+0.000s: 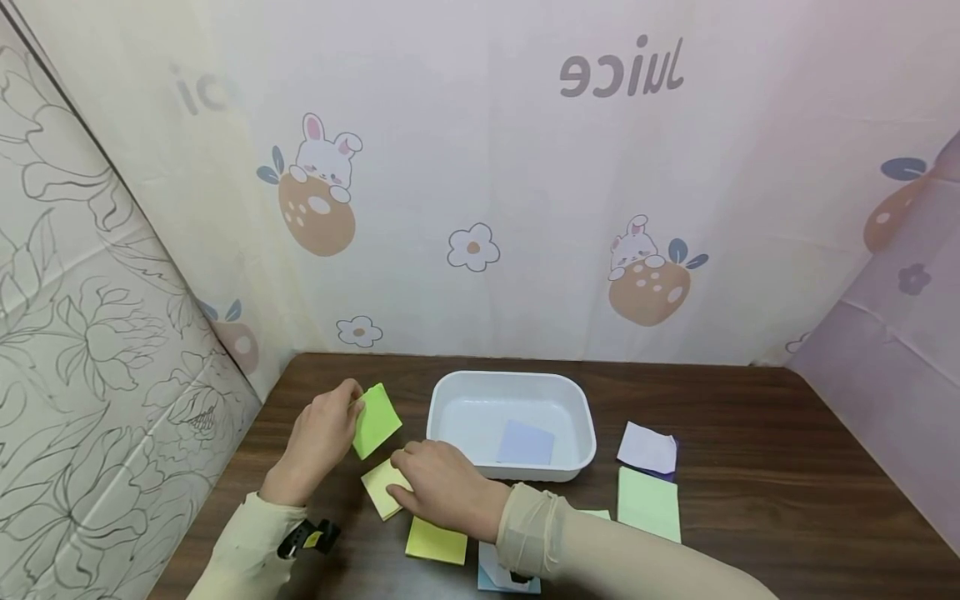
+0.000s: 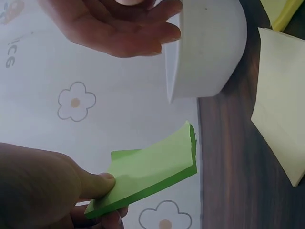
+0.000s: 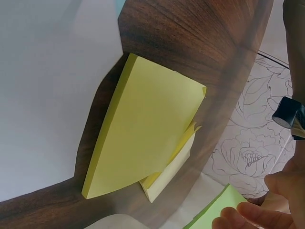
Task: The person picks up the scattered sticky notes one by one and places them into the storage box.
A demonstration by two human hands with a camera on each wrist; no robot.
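My left hand [image 1: 322, 429] pinches a bright green sticky note pad [image 1: 377, 423] between thumb and fingers, above the table's left part. In the left wrist view the green pad [image 2: 152, 169] is tilted, thumb on top. My right hand [image 1: 450, 492] hovers over a pale yellow sticky note pad [image 1: 380, 483] and beside a yellow pad [image 1: 437, 546]. Its fingers are loosely bent with nothing visible in them in the left wrist view. Behind the right hand stands a white plastic basin [image 1: 510, 379] with a lavender note [image 1: 527, 443] lying inside.
Right of the basin lie a pale lilac note [image 1: 647, 448] on a dark purple pad and a mint green pad [image 1: 648, 504]. A light blue pad [image 1: 510, 585] under a pale note is partly hidden by my right forearm. Patterned curtains border the wooden table [image 1: 765, 467].
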